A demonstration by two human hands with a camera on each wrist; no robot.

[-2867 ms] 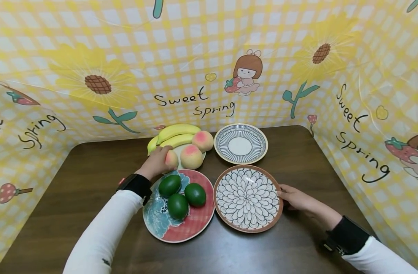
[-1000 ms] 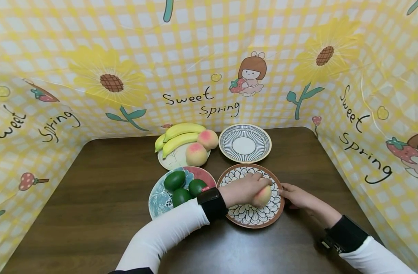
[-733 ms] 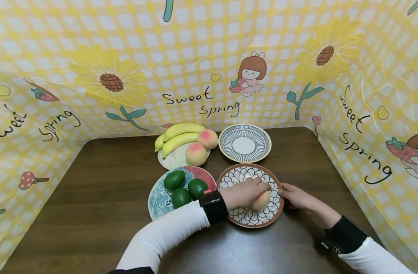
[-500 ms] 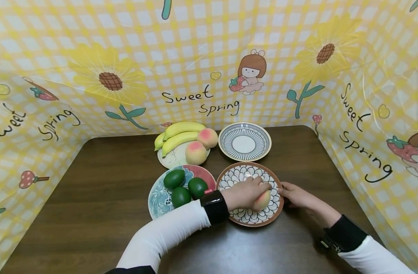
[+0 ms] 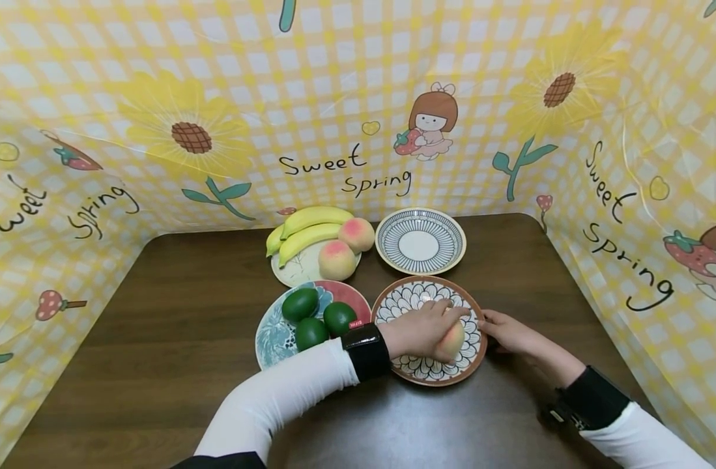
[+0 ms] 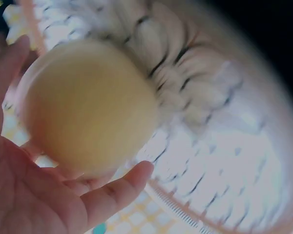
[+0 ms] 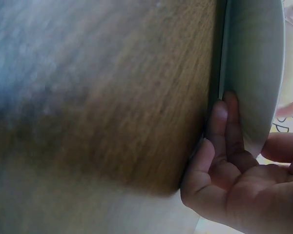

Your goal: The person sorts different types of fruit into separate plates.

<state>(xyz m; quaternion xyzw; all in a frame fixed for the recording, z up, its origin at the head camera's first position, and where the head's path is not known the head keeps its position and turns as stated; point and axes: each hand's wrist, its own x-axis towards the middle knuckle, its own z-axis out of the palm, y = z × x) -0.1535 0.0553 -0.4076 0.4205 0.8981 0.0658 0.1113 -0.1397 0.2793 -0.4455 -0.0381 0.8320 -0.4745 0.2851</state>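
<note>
Peach [image 5: 451,340] — cupped in the curled fingers of the left hand [image 5: 419,332] just over the near right flower-pattern plate [image 5: 419,373], whose right rim the right hand [image 5: 507,332] steadies with straight fingers — placing step, likely needing only release; farther, two peaches [image 5: 336,258] beside bananas [image 5: 307,229].

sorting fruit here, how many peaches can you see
3. One peach is in the left hand over the petal-patterned plate. Two peaches sit on the back plate beside the bananas. None seems hidden.
</note>
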